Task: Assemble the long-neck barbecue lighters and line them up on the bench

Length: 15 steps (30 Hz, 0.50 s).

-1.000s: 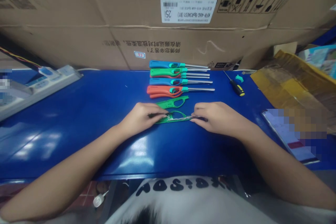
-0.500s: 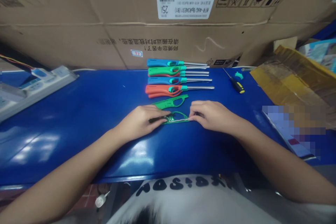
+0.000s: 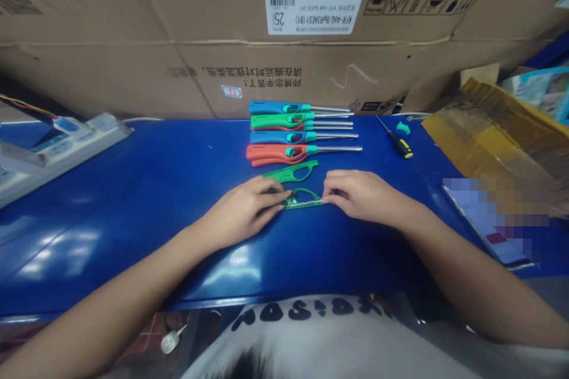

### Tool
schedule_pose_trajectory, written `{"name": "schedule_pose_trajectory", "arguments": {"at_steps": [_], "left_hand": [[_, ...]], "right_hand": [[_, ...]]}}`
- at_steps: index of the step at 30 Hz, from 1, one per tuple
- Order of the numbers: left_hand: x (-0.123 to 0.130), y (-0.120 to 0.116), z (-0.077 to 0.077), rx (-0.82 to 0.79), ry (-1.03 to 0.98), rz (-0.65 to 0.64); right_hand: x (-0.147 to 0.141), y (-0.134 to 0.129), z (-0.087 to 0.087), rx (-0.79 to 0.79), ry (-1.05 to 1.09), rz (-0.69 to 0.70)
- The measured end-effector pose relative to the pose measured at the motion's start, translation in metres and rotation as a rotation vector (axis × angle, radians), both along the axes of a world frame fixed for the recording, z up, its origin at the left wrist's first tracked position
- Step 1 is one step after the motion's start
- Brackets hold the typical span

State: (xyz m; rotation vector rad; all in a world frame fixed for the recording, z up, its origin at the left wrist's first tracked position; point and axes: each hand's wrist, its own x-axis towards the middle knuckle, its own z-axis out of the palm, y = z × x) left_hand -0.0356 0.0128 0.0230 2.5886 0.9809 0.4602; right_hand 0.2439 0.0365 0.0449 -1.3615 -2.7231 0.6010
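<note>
A green half shell of a lighter (image 3: 306, 205) lies open side up on the blue table, with a thin white wire (image 3: 302, 202) running along its lower edge. My left hand (image 3: 249, 204) is closed around the left end of this shell and hides most of its handle. At the opposite end, my right hand (image 3: 355, 192) pinches the wire near the shell's tip, with fingertips together. The other green half shell (image 3: 293, 173) lies just behind, partly covered by my left hand.
Several finished-looking gas lighters, such as the red one (image 3: 280, 153), lie in a row behind. A screwdriver (image 3: 400, 145) and a small turquoise part (image 3: 403, 128) are to the right. A power strip (image 3: 89, 142) stands left; a cardboard box (image 3: 200, 89) walls the back.
My left fingers have shifted slightly right and closed further over the shell; the dark part seen between them before is now hidden. My right hand has barely moved.
</note>
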Motion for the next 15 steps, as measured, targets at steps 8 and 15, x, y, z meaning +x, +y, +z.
{"name": "schedule_pose_trajectory", "arguments": {"at_steps": [8, 15], "left_hand": [[-0.002, -0.005, 0.006, 0.025, 0.147, -0.049], [-0.002, -0.011, 0.012, 0.073, 0.263, -0.012]], "right_hand": [[0.001, -0.001, 0.001, 0.013, -0.011, 0.012], [0.001, 0.0, 0.002, 0.009, -0.011, 0.008]]}}
